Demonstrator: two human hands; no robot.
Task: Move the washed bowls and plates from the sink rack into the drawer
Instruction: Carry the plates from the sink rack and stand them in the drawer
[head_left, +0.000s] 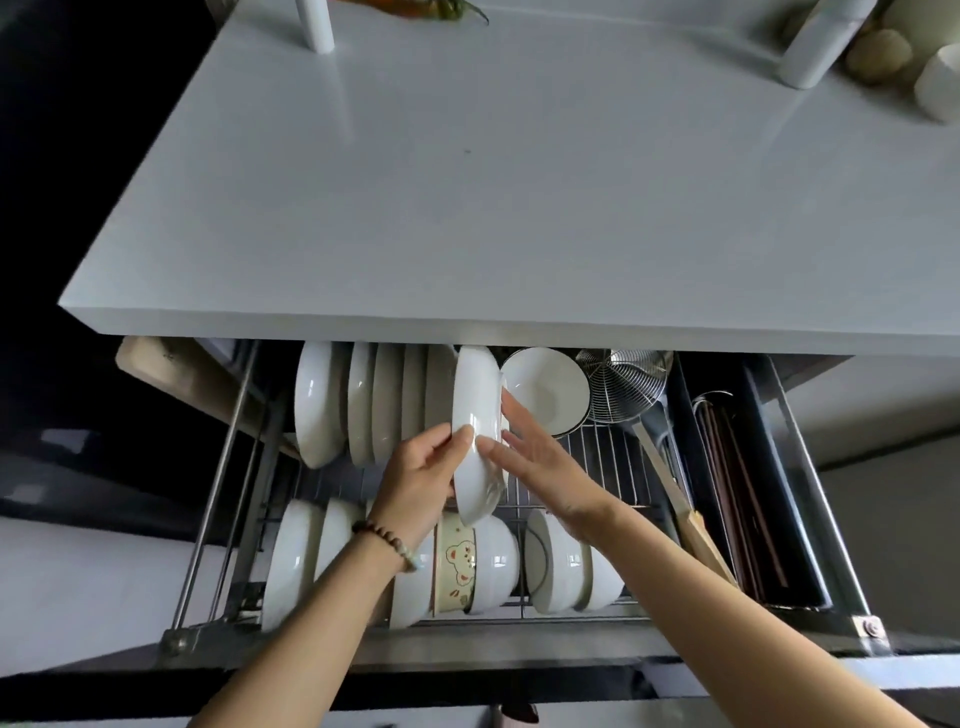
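1. Drawer (810, 499) stands pulled out beneath the white countertop (467, 208); its wire rack (597, 467) carries the dishes.
2. White plate (478, 431) stands on edge in the rear row, just right of the upright plates (363, 405).
3. Left hand (421, 478) pinches the plate's near rim, thumb on its face, fingers curled behind.
4. Right hand (540, 467) lies against the plate's right side, fingers spread and extended (grip cannot be confirmed).
5. Close neighbours: a white bowl (545, 395) touching on the right, a wire strainer (618, 384) beyond, the bear-print bowl (457, 566) directly below.
6. Chopsticks (743, 493) occupy the right side compartment.
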